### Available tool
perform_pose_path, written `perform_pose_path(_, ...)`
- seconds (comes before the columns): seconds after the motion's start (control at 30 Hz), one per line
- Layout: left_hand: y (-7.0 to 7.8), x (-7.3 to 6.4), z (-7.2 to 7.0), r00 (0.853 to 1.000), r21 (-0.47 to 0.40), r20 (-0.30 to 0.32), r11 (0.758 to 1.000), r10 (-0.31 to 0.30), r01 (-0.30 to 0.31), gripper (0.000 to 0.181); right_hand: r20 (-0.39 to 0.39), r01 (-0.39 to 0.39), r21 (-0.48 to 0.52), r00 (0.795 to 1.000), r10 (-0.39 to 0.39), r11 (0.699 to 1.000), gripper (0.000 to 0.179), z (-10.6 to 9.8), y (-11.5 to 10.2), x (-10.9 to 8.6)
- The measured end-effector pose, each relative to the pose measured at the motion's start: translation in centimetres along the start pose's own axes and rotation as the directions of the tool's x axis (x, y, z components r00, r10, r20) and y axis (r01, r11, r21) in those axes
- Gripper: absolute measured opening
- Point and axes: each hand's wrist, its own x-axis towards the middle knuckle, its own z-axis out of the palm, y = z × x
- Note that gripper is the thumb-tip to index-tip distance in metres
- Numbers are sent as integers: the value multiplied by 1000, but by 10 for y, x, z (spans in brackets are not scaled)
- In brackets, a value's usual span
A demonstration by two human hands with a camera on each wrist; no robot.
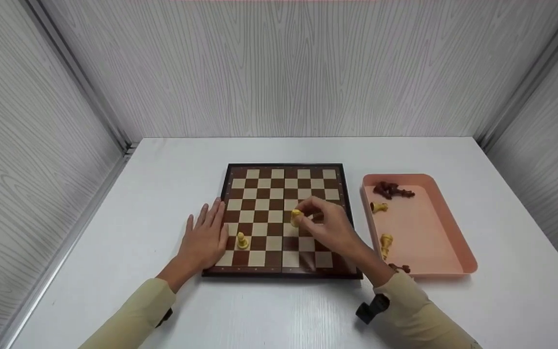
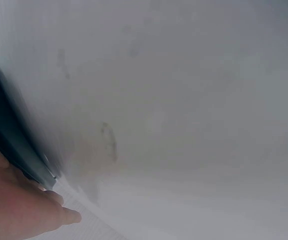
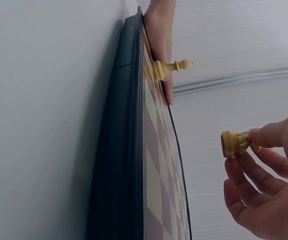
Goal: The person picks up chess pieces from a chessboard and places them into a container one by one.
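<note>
Between the thumb and fingers of my right hand [image 1: 330, 225] is a yellow chess piece [image 3: 234, 143], pinched above the right half of the chessboard [image 1: 262, 203]. The right wrist view shows its round base pointing away from the hand and held off the board; its upper part is hidden by the fingers. My left hand [image 1: 205, 238] lies with straight fingers along the board's left edge. A yellow bishop [image 1: 242, 241] stands upright on the board close to the left thumb, and also shows in the right wrist view.
Right of the board stands a pink tray [image 1: 446, 218]. Dark brown pieces [image 1: 391, 190] lie at its far end, with a yellow piece [image 1: 379, 207] and another yellow piece [image 1: 386, 245] along its left side. White panels [image 1: 308, 68] enclose the table at the back and sides.
</note>
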Motion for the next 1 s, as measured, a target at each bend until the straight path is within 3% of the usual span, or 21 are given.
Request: perform_pose_path(1.0,0,2,-1,999,4,31,1000,-7,7,62,-121,-102,-182,989,80,978,15,-88,11,-43)
